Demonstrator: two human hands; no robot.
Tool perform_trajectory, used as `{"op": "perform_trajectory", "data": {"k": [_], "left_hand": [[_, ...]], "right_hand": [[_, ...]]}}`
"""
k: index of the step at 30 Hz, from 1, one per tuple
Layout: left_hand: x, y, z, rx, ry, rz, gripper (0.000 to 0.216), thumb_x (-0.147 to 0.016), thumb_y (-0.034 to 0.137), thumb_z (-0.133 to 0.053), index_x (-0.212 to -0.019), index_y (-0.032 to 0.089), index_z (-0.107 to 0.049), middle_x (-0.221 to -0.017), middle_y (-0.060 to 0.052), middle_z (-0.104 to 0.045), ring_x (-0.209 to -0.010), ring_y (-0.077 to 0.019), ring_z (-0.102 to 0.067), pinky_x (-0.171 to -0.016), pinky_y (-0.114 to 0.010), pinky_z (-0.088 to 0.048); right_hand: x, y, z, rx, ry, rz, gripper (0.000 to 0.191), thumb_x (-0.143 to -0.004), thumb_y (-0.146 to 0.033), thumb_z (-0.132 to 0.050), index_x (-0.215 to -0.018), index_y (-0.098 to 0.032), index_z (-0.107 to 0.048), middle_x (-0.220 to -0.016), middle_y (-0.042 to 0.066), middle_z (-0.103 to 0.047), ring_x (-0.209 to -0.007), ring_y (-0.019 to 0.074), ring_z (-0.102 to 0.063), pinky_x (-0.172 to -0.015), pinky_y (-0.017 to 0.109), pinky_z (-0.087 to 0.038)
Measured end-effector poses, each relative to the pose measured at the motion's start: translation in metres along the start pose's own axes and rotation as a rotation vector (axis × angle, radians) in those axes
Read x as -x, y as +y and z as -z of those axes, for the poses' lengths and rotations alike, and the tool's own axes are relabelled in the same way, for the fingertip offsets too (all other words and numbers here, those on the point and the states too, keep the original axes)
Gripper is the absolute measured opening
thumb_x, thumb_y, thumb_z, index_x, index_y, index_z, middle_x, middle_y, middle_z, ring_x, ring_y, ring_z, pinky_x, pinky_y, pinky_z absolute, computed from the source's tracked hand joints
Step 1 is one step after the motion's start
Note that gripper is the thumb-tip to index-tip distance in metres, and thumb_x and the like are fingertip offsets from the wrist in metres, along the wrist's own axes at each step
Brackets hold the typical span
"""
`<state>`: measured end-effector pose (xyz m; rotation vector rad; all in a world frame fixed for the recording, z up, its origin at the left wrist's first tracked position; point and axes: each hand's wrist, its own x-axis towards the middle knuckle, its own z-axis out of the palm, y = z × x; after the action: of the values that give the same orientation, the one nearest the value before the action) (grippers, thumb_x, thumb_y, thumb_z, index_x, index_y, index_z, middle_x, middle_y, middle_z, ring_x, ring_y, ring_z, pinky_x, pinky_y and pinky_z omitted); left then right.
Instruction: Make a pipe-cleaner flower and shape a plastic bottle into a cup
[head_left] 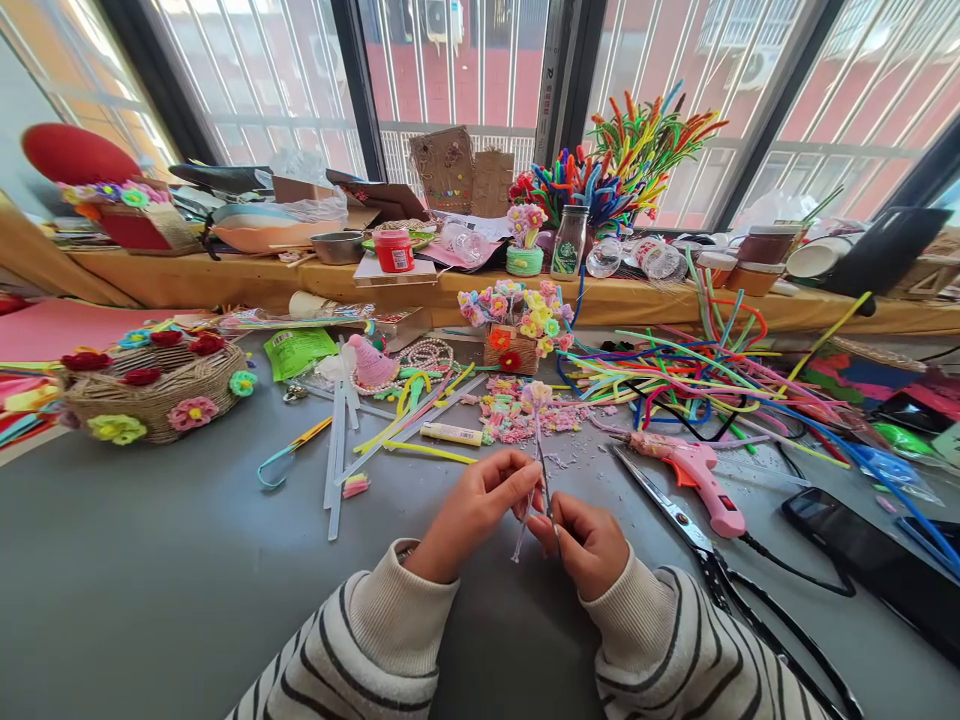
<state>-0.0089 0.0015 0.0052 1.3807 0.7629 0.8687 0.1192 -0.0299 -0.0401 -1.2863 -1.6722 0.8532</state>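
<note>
My left hand (480,505) and my right hand (585,540) meet over the grey table (150,560), both pinched on a thin grey pipe-cleaner stem (541,470) that stands nearly upright between them. The stem carries a small pale flower (537,392) at its top. My left fingers grip it higher up, and my right fingers hold it lower down. A loose pale end hangs down between the hands. Both sleeves are cream with dark stripes.
A pink glue gun (694,472) and scissors (664,508) lie right of my hands, a black phone (847,535) further right. Loose pipe cleaners (697,375) spread behind. A woven flower basket (154,390) sits at left, glue sticks (336,450) nearby, a small flower basket (514,335) ahead.
</note>
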Motion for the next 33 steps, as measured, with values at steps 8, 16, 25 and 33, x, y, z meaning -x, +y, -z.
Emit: {"op": "perform_trajectory", "data": {"k": [8, 16, 25, 33], "left_hand": [[-0.0020, -0.0039, 0.0020, 0.028, -0.023, -0.019, 0.017, -0.070, 0.026, -0.048, -0.059, 0.015, -0.041, -0.051, 0.005, -0.044, -0.048, -0.0053, -0.038, -0.050, -0.019, -0.032], [-0.0009, -0.0043, 0.0025, 0.076, -0.014, 0.001, 0.019, -0.071, 0.025, -0.048, -0.057, 0.015, -0.038, -0.047, 0.006, -0.041, -0.044, -0.0041, -0.034, -0.047, -0.018, -0.028], [-0.0016, -0.0037, 0.0027, 0.052, -0.033, 0.024, 0.020, -0.069, 0.026, -0.049, -0.056, 0.015, -0.039, -0.046, 0.007, -0.038, -0.042, -0.0034, -0.030, -0.042, -0.018, -0.023], [-0.0015, 0.0004, 0.0018, 0.099, -0.008, 0.068, 0.020, -0.069, 0.025, -0.048, -0.055, 0.015, -0.038, -0.045, 0.007, -0.039, -0.042, -0.0038, -0.031, -0.043, -0.019, -0.024]], "right_hand": [[0.0010, -0.0063, 0.0021, -0.043, -0.080, -0.035, 0.039, -0.067, -0.051, -0.039, -0.047, -0.018, -0.032, -0.044, -0.005, -0.031, -0.043, 0.0069, -0.029, -0.041, 0.020, -0.023], [0.0015, -0.0062, 0.0011, -0.002, 0.023, -0.040, 0.039, -0.068, -0.047, -0.041, -0.045, -0.019, -0.026, -0.040, -0.006, -0.028, -0.040, 0.0066, -0.027, -0.041, 0.021, -0.023], [-0.0003, -0.0021, 0.0019, -0.171, -0.071, -0.060, 0.042, -0.067, -0.054, -0.037, -0.046, -0.018, -0.032, -0.042, -0.005, -0.034, -0.042, 0.0066, -0.028, -0.041, 0.021, -0.023], [-0.0013, -0.0038, 0.0003, -0.402, -0.118, -0.111, 0.046, -0.062, -0.059, -0.041, -0.045, -0.018, -0.034, -0.038, -0.006, -0.032, -0.034, 0.0038, -0.025, -0.033, 0.019, -0.017]]}}
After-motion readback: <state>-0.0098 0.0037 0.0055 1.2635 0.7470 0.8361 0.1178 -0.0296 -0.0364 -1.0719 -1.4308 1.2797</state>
